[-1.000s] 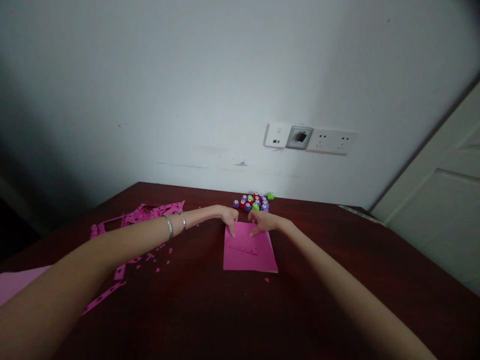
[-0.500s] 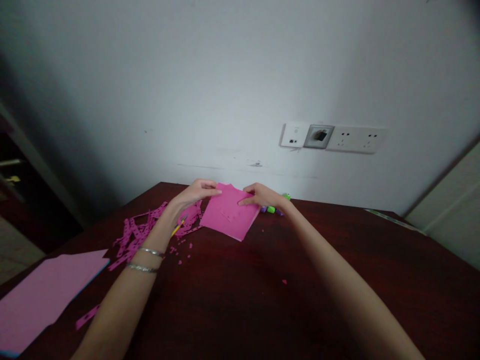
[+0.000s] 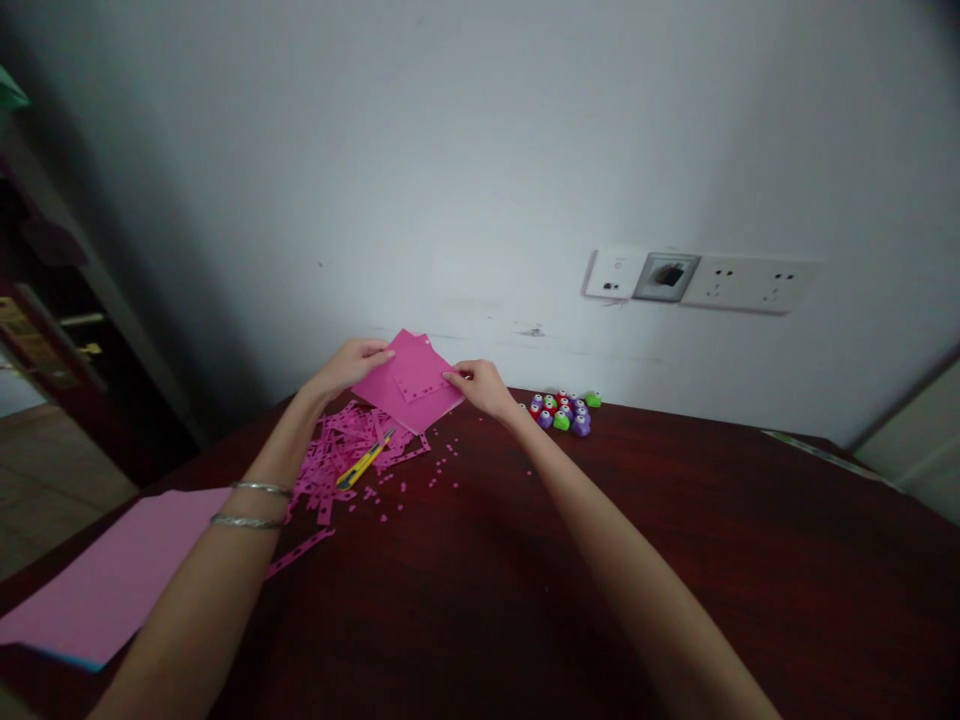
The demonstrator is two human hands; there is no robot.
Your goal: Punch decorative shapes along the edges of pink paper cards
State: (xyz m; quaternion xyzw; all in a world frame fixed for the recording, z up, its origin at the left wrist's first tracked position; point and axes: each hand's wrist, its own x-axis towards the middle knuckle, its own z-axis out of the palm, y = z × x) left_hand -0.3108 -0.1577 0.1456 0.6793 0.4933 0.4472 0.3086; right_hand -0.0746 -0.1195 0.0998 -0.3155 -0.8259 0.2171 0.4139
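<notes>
"While my left hand [image 3: 351, 366] pinches the pink sheets [image 3: 405, 372] at one edge, my right hand [image 3: 484, 386] pinches the opposite side."

"Where are they?"

"Between my hands, beyond the yellow cutter [image 3: 364, 461]."

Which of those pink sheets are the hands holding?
The deep pink sheet, held by the left hand and right hand; the pale pink sheet lies on the table, in neither hand.

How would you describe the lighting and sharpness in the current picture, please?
Head view, lighting: dim, with the wall brightest around mid-frame and the table dark; head view, shadow: the upper right corner is nearly black; head view, sharpness: the pink sheets look soft, and the smallest pink scraps blur into specks.
</notes>
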